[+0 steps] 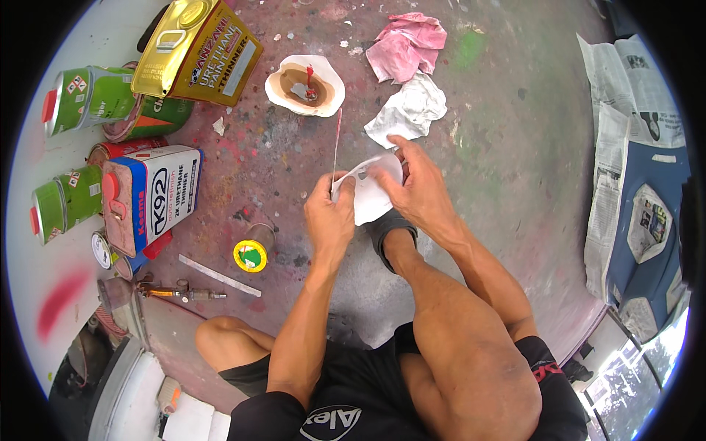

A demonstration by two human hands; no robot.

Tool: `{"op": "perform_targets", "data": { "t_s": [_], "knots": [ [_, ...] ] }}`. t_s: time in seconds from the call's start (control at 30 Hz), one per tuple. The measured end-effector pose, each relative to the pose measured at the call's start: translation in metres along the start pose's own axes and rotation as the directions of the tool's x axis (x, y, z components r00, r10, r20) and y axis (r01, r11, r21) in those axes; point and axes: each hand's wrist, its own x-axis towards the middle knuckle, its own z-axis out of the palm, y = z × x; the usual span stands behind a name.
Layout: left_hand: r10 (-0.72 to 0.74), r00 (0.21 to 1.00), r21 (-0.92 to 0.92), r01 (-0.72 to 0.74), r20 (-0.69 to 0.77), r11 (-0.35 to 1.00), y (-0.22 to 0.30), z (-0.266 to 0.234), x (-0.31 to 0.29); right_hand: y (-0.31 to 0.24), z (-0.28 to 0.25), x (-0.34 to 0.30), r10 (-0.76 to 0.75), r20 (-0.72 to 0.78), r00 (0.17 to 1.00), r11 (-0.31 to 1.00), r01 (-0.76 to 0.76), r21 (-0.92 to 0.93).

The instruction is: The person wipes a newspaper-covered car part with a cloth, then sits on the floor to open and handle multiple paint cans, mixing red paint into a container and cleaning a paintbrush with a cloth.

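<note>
Between my two hands is a piece of thin white paper (373, 200), curved and folded like an opened cone. My left hand (329, 213) pinches its left edge between thumb and fingers. A thin reddish stick (337, 143) rises from beside that hand; whether the fingers hold it, I cannot tell. On the right side, my right hand (425, 192) grips the paper with the thumb in front and fingers behind. Just beyond the hands lies a crumpled white cloth (409, 109). Farther left sits a shallow whitish dish (306, 72) with a brown inside and a red blob.
At left stand a gold thinner can (213, 55), a white-and-blue can (158, 195) and green cans (70, 195). Nearer are a yellow-rimmed cup (251, 254), a flat strip (219, 275) and a spray gun (180, 291). A pink cloth (407, 45) and newspaper-masked blue panel (640, 213) lie rightward.
</note>
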Motion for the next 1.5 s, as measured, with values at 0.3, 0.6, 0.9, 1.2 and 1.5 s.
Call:
{"op": "perform_targets", "data": {
  "t_s": [0.3,0.6,0.9,1.2,1.5],
  "knots": [
    [0.018,1.000,0.002,-0.018,-0.017,1.000,-0.004,0.010,-0.002,0.018,0.010,0.000,0.324,0.167,0.931,0.925,-0.349,0.153],
    [0.216,0.952,-0.005,-0.222,-0.216,0.975,-0.011,-0.033,-0.018,0.009,0.016,0.009,0.101,0.196,0.975,0.954,-0.151,0.259],
    [0.534,0.368,0.429,-0.332,-0.761,0.840,0.036,-0.236,0.011,0.006,0.010,0.012,0.128,0.134,0.983,0.940,-0.163,0.301],
    [0.340,0.321,0.338,-0.063,-0.884,0.939,0.014,-0.353,0.073,0.073,-0.012,0.070,-0.005,-0.253,0.967,0.995,-0.021,-0.097],
    [0.193,0.500,0.029,-0.316,-0.844,0.948,0.012,-0.331,0.050,0.079,-0.009,0.112,0.127,-0.272,0.954,0.899,-0.227,-0.374]
  ]
}}
